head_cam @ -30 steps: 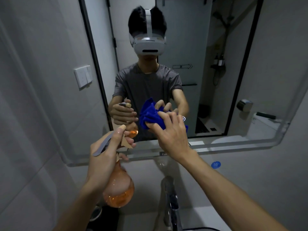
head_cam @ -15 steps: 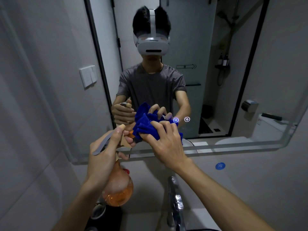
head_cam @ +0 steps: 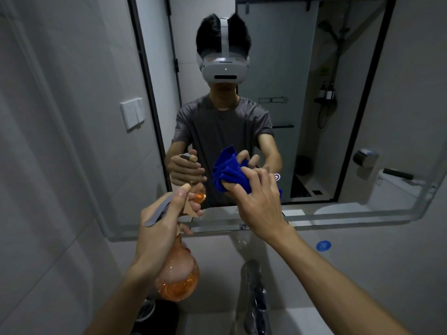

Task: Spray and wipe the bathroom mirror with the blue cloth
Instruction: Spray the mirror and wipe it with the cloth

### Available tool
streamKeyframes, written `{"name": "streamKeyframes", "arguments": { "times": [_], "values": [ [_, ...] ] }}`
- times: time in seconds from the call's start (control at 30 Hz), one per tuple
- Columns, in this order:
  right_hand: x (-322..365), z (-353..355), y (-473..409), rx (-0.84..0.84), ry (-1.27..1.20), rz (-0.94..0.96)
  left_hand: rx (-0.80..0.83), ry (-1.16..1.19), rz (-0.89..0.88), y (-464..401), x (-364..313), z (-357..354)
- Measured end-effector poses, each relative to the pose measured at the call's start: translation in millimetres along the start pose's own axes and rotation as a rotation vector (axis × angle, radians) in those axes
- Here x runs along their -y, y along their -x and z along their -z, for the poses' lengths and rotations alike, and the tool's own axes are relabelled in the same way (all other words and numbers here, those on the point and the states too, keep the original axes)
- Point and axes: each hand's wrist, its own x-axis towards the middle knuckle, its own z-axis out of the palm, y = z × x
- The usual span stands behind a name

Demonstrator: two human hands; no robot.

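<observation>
— What's the right hand (head_cam: 260, 201) doing?

— Fingers curled tight into the blue cloth (head_cam: 227, 174), which is bunched into a soft, crumpled wad and pressed against the mirror (head_cam: 338, 117) low down, near its bottom edge. The glass doubles it, so cloth and reflection run together and I can't tell where one stops.

— And the left hand (head_cam: 162, 218)?

— Wrapped round the neck of the spray bottle (head_cam: 177, 279), thumb lying along the grey top, the other fingers curled round the trigger at the front. The nozzle tip sits just beside the glass. The bottle's belly is round, clear orange plastic, with what looks like liquid in the lower part; its neck is hidden inside the fist.

— Anything else hard to see?

— The tap (head_cam: 255, 298) below is dark metal and cut off at the bottom edge. The room is dim. A white wall switch (head_cam: 132, 113) sits left of the mirror, a small blue round sticker (head_cam: 323, 245) on the pale tiles under it.
</observation>
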Motion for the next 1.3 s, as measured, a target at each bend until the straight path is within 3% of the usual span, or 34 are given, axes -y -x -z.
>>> {"name": "streamKeyframes", "arguments": {
  "times": [0.33, 0.5, 0.6, 0.77, 0.83, 0.93, 1.07, 1.2, 1.3],
  "values": [
    [-23, 26, -116, -0.291, 0.072, -0.056, 0.022, -0.028, -0.071, -11, -8, -9],
    [-4, 10, -104, -0.303, 0.107, -0.117, 0.009, -0.057, -0.053, -7, 4, 0],
    [27, -20, -40, -0.209, 0.109, 0.022, -0.029, -0.025, -0.017, -1, 11, 9],
    [56, -59, 63, 0.208, 0.108, 0.333, -0.099, -0.029, -0.017, 4, 13, 32],
    [57, -57, 64, 0.256, 0.1, 0.377, -0.116, -0.042, -0.009, 4, 14, 40],
    [49, -47, 30, 0.104, 0.076, 0.37, -0.134, -0.063, -0.009, 4, 15, 45],
    [28, -16, -63, -0.194, 0.144, 0.161, -0.154, -0.058, 0.008, 5, 13, 47],
    [3, 14, -141, -0.324, 0.174, -0.064, -0.164, -0.075, 0.016, 5, 14, 55],
    [-1, 16, -152, -0.378, 0.189, -0.101, -0.187, -0.107, 0.012, 6, 13, 60]
  ]
}}
